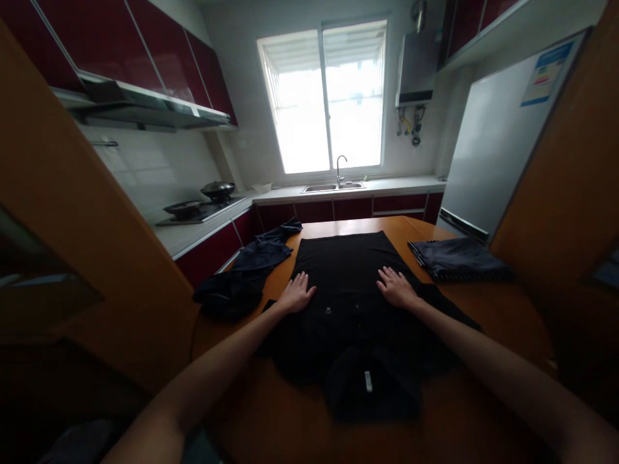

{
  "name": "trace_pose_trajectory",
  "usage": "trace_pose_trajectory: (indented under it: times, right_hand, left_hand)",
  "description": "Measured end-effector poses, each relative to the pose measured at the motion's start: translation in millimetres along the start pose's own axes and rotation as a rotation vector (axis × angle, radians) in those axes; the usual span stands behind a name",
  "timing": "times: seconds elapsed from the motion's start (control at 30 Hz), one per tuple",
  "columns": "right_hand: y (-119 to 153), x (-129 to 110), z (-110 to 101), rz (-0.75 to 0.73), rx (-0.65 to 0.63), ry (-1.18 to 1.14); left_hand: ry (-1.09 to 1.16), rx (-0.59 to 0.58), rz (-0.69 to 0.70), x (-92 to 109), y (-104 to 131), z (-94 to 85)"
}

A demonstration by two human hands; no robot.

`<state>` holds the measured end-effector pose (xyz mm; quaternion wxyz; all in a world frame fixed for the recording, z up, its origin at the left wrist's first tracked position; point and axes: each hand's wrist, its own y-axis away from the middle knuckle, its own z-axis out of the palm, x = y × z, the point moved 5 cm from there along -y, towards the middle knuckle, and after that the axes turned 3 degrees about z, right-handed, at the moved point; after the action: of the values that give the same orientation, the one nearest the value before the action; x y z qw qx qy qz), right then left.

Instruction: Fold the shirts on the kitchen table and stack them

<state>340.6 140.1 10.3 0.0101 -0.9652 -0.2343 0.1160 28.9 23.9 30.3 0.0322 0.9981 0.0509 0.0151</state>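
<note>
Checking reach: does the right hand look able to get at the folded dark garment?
Likely yes: only the black collared shirt and bare tabletop separate the right hand from the folded dark garment.

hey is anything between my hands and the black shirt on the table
Nothing visible: the left hand and right hand both rest on the black shirt. The rumpled dark clothing lies to its left, the folded dark garment to its right.

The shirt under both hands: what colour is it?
Black, with a small pale label at the collar; the shirt shows best in the head view.
</note>
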Motion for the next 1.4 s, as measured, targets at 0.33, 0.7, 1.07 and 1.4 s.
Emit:
trace_pose_trajectory:
  times: [0.33,0.7,1.07,1.4]
  right_hand:
    - [1.1,10.1,-1.0,-0.003,0.026,0.010]
    - [-2.0,17.3,2.1,-0.015,0.023,-0.007]
    - [-1.0,21.5,1.7,-0.012,0.026,-0.029]
    - [-1.1,22.1,1.7,-0.015,0.036,-0.004]
  left_hand:
    - [-0.006,-0.001,-0.047,-10.3,10.5,-10.3]
    - [-0.027,-0.024,0.107,21.6,18.0,-11.7]
    - [-0.069,-0.049,-0.175,-25.1,7.7,-15.9]
    - [0.045,0.005,0.007,18.9,-61.4,-18.9]
